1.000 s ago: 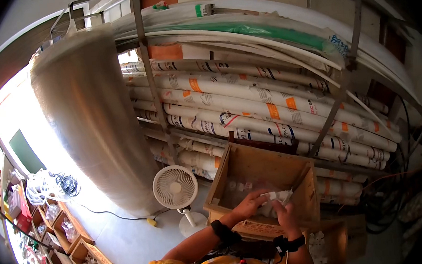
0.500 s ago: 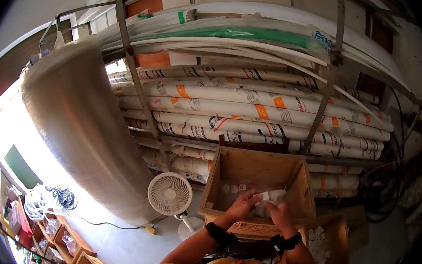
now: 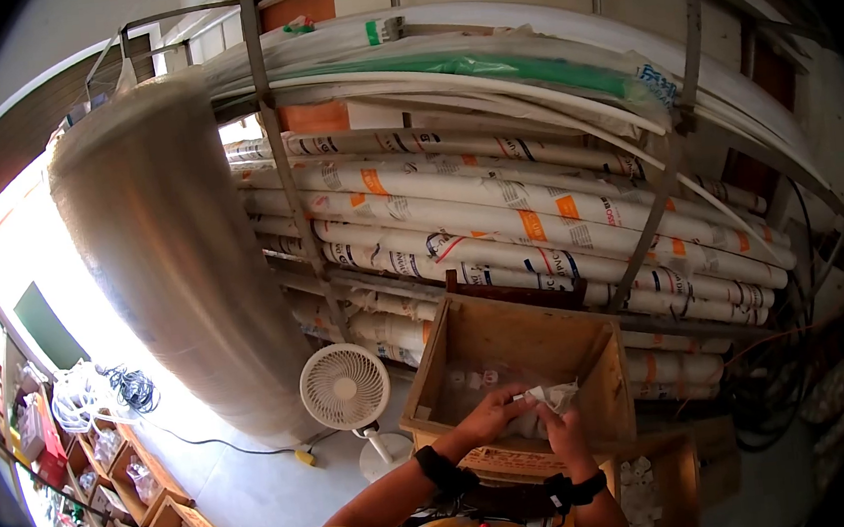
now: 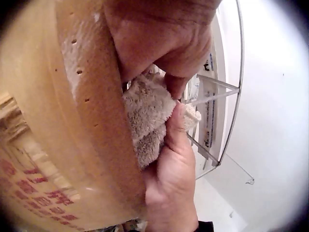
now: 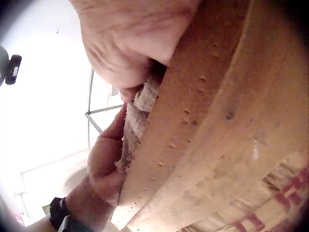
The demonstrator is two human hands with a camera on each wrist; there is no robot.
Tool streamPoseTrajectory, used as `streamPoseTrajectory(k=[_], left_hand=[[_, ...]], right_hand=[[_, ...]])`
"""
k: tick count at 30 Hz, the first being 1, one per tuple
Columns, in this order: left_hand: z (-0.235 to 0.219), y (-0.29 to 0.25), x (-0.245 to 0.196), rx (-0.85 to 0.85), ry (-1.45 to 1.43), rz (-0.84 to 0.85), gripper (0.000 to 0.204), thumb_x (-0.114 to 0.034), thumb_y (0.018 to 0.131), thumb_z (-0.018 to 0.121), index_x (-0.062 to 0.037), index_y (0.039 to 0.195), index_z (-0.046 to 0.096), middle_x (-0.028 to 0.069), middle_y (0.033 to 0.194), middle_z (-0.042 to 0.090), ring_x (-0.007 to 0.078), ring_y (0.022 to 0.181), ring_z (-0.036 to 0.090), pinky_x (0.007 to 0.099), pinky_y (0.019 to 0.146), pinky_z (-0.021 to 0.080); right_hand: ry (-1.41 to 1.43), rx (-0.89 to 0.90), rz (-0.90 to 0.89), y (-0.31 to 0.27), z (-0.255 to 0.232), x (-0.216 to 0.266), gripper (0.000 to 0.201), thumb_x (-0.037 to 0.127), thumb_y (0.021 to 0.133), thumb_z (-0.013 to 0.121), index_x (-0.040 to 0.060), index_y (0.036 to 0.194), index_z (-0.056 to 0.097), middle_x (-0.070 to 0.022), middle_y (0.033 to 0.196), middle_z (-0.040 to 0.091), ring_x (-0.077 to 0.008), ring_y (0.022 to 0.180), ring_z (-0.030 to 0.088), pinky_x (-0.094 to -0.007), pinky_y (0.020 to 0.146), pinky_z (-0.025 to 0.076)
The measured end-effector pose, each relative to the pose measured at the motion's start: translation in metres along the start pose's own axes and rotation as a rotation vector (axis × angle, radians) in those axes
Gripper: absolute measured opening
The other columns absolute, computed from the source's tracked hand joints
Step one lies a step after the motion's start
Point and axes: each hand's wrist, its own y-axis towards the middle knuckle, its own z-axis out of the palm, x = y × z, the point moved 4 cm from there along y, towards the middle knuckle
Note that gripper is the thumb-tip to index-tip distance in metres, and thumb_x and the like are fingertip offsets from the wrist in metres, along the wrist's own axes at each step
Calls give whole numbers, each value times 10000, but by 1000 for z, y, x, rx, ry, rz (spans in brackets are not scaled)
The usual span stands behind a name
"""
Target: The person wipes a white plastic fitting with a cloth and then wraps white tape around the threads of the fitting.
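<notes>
A greyish-white fluffy cloth point(image 3: 559, 394) is bunched between both hands, over the front wall of a wooden box point(image 3: 520, 460). My left hand point(image 3: 494, 415) grips one end of it, with a bright white bit showing at the fingertips. On the other side my right hand point(image 3: 563, 430) holds the cloth, its thumb pressed along the fluffy surface in the left wrist view. The cloth's point(image 4: 149, 108) looped pile shows close up there, partly behind the box edge. What may be wrapped inside the cloth is hidden.
Small white pieces point(image 3: 472, 378) lie inside the wooden box. A second box point(image 3: 671, 488) with white pieces stands at right. A white fan point(image 3: 345, 386) is on the floor at left. Behind, wrapped white pipes point(image 3: 498, 217) fill a metal rack; a big wrapped roll point(image 3: 176, 265) stands left.
Both hands stay together over the box's front, and the cloth between them has shifted and bunched differently. The head view has swung slightly.
</notes>
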Motion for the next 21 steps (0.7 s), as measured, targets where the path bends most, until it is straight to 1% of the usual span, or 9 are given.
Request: streamPoseTrajectory(k=[2, 5, 8, 11, 14, 17, 19, 21], left_hand=[[-9, 4, 15, -15, 15, -40, 342, -298, 967, 471, -7, 1127, 551, -3, 1007, 569, 69, 927, 478, 227, 833, 384], [-3, 2, 4, -30, -72, 51, 352, -303, 967, 469, -5, 1142, 540, 6, 1037, 567, 77, 962, 480, 238, 871, 377], [-4, 2, 3, -10, -63, 46, 354, -294, 964, 477, -5, 1164, 523, 16, 1055, 567, 87, 983, 485, 246, 887, 372], [2, 1, -2, 44, -115, 13, 353, -278, 956, 497, -6, 1180, 512, 24, 1057, 569, 91, 985, 489, 247, 891, 374], [-1, 4, 4, 1, -46, 79, 355, -275, 927, 553, -26, 1179, 546, 12, 960, 594, 71, 830, 506, 232, 748, 415], [-2, 2, 7, 6, -15, -21, 378, -299, 912, 574, -45, 1190, 545, -22, 875, 561, 45, 724, 457, 217, 632, 379], [-1, -2, -1, 21, 15, -47, 379, -297, 923, 554, -30, 1191, 525, -17, 921, 561, 51, 760, 459, 213, 654, 371], [-2, -3, -1, 11, 14, -64, 378, -293, 932, 539, -20, 1191, 514, -12, 950, 561, 57, 795, 468, 214, 683, 374]], right_hand=[[-31, 11, 31, 0, -1, 13, 233, 209, 857, 640, 26, 997, 608, -83, 849, 637, -226, 783, 609, -325, 698, 462], [-65, 58, -56, 1, 3, 18, 227, 205, 851, 648, 28, 989, 614, -88, 869, 641, -223, 797, 613, -327, 702, 464], [-66, 82, -126, 2, 6, 29, 285, 289, 889, 618, 19, 976, 592, -9, 794, 579, -120, 705, 520, -301, 644, 431], [37, 24, -99, 3, 7, 25, 291, 304, 895, 606, 23, 968, 587, -17, 783, 576, -134, 690, 517, -311, 636, 428], [11, -13, -61, 1, 3, 24, 298, 311, 897, 603, 18, 949, 589, -20, 764, 571, -129, 683, 507, -319, 633, 422], [1, -3, 78, -1, -2, 19, 297, 309, 893, 608, 15, 934, 596, -23, 753, 570, -137, 676, 502, -330, 627, 419], [-25, 4, 114, -2, -4, 22, 296, 308, 892, 608, 14, 931, 603, -23, 749, 572, -146, 678, 509, -334, 627, 422], [-22, 13, 65, -1, -1, 28, 293, 307, 895, 605, 17, 942, 607, -25, 756, 578, -158, 686, 521, -336, 632, 429]])
